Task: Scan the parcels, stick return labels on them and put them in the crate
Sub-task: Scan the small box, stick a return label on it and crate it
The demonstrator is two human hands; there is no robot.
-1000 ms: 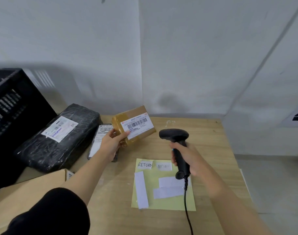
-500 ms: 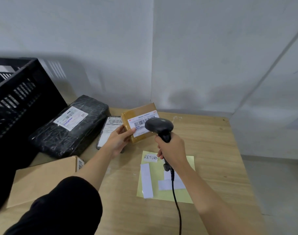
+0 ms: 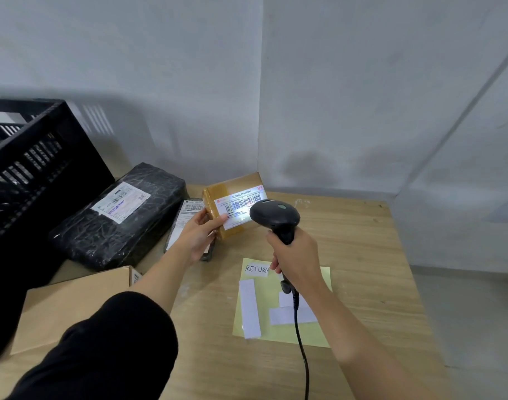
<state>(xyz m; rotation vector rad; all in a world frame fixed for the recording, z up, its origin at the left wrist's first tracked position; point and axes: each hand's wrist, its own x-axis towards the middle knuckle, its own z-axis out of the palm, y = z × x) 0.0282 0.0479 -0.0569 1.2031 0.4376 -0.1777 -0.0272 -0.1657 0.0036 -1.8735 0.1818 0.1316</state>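
My left hand [image 3: 197,232] holds a small brown taped parcel [image 3: 224,192] tilted up, its white barcode label facing me. My right hand [image 3: 296,258] grips a black corded scanner [image 3: 275,216] whose head sits just in front of the label, and a bright patch of light falls on the label. A yellow sheet [image 3: 319,336] lies on the table below the scanner, carrying a white "RETURN" label [image 3: 256,269] and several blank white strips. The black crate [image 3: 30,157] stands at the far left.
A large black-wrapped parcel [image 3: 125,215] lies beside the crate. A flat dark parcel [image 3: 186,215] rests under my left hand, and a flat cardboard parcel [image 3: 70,307] lies near the front left. The wooden table [image 3: 362,255] meets grey walls at the back and ends at the right.
My right hand has brought the scanner up and left until it is close to the brown parcel's label. Light now shows on the label. My left hand kept hold of the parcel.
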